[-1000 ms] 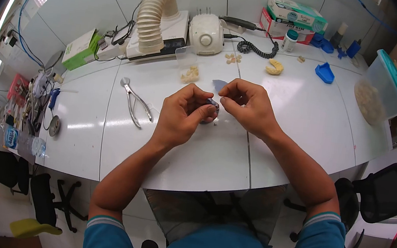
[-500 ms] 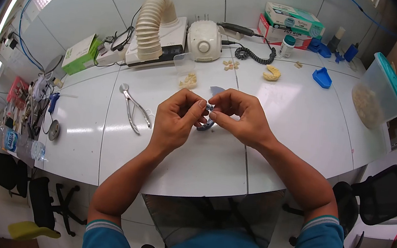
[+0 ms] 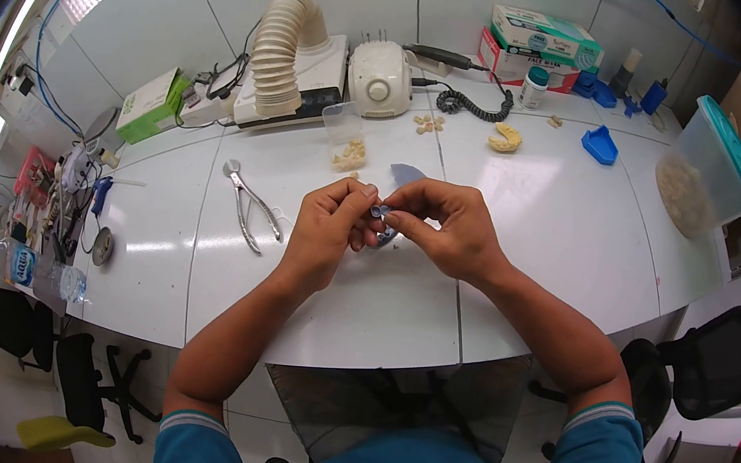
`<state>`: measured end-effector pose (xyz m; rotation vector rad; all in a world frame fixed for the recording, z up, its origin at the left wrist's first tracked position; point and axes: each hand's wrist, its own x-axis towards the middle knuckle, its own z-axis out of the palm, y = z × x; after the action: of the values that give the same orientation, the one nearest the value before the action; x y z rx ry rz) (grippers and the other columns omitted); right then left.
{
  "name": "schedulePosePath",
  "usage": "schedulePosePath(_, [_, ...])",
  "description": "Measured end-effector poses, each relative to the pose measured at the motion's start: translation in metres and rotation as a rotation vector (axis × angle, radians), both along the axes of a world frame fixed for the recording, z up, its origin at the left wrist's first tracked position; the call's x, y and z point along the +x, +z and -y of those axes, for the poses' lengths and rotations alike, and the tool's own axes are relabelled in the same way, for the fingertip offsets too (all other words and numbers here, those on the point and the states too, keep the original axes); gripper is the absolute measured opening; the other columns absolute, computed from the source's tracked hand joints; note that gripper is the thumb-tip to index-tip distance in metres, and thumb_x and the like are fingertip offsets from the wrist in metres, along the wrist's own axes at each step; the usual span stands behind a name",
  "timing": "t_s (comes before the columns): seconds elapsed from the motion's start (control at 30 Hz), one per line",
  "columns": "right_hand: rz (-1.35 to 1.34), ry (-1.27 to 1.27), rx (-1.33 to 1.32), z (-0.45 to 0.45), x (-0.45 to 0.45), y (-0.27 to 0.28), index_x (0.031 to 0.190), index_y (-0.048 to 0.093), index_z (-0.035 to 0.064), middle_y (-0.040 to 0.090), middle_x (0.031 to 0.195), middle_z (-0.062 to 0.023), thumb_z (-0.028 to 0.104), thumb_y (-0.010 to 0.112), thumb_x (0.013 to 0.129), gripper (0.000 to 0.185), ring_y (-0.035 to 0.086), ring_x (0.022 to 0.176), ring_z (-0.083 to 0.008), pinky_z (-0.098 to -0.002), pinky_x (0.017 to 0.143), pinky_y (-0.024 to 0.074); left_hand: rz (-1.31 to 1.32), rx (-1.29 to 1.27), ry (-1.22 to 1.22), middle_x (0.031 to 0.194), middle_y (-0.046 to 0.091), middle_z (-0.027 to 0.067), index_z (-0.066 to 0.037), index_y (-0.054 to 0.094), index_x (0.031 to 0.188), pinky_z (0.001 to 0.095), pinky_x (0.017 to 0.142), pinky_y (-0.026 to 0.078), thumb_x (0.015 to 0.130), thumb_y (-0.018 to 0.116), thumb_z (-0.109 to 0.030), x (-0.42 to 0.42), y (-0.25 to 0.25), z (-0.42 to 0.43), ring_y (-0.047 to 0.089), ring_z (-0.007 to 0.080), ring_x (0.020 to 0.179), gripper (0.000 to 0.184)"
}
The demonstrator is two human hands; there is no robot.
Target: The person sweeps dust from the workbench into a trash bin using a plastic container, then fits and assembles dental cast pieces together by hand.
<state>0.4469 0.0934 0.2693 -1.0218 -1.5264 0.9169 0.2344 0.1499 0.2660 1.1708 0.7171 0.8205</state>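
Fingertip to fingertip, my hands meet over the middle of the bench around a small shiny blue-grey piece [image 3: 379, 211]. My left hand [image 3: 329, 226] pinches its left side, with the thumb on top. My right hand [image 3: 452, 228] has thumb and forefinger closed on its right side. Partly hidden beneath the fingers is a darker blue-grey curved piece [image 3: 386, 236]; whether the fingers touch it I cannot tell. Just beyond my right hand lies a flat blue-grey piece [image 3: 407, 175]. Metal pliers [image 3: 246, 207] rest to the left of my left hand.
Behind my hands are a clear tub [image 3: 348, 157] of cream-coloured bits and a yellow dental model [image 3: 505, 138]. A white hose [image 3: 280, 54], a white control unit [image 3: 380, 80] and a blue tray [image 3: 599, 145] stand farther back. At right is a lidded plastic container [image 3: 702, 180].
My hands have shifted slightly, and the small piece between the fingertips has turned and moved a little left and down. More of the flat blue-grey piece behind them shows.
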Motion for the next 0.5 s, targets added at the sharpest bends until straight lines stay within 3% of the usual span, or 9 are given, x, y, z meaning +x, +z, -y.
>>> schedulePosePath(0.5, [-0.074, -0.005, 0.012, -0.0054, 0.0044, -0.0077, 0.115, 0.076, -0.0029, 0.081, 0.100, -0.0106, 0.010, 0.081, 0.097, 0.022, 0.078, 0.092, -0.0142, -0.0295, 0.083, 0.0612, -0.009, 0.114, 0.008, 0.098, 0.072, 0.0035, -0.004, 0.068, 0.112, 0.0231, 0.069, 0.049, 0.105, 0.075, -0.020, 0.0002, 0.0017, -0.0012, 0.068, 0.0089, 0.081, 0.019])
